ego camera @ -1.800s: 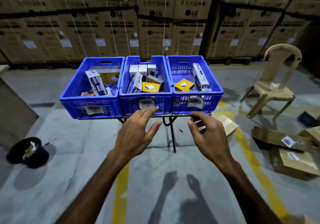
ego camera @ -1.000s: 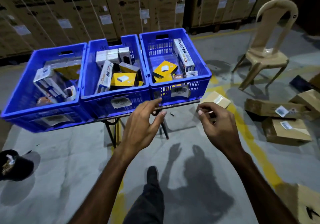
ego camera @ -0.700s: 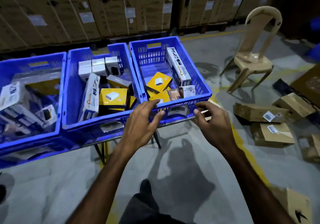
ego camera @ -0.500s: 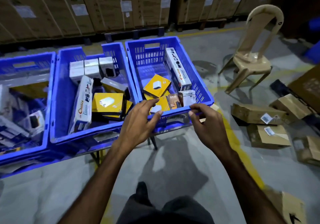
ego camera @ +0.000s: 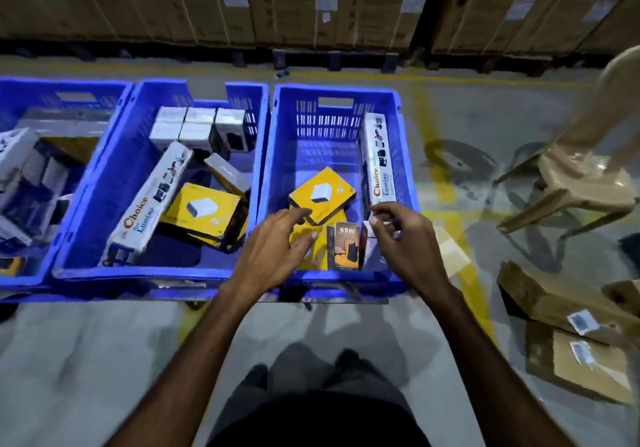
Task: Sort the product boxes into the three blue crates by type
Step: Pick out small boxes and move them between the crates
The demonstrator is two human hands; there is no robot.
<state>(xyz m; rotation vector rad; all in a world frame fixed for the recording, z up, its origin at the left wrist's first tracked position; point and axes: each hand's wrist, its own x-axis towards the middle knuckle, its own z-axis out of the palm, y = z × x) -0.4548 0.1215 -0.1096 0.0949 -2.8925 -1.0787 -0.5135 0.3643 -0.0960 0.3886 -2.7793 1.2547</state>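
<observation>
While both hands [ego camera: 341, 239] hover empty over the right crate [ego camera: 405, 169], a chair [ego camera: 581, 183] stands beside it.

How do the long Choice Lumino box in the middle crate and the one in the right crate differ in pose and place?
The Choice Lumino box in the middle crate lies slanted, its printed face up, among other boxes; the Choice Lumino box in the right crate stands on its long edge against that crate's right wall. The first is far from the hands; the second's near end is by the right hand. Both are long, white, with the same print.
</observation>
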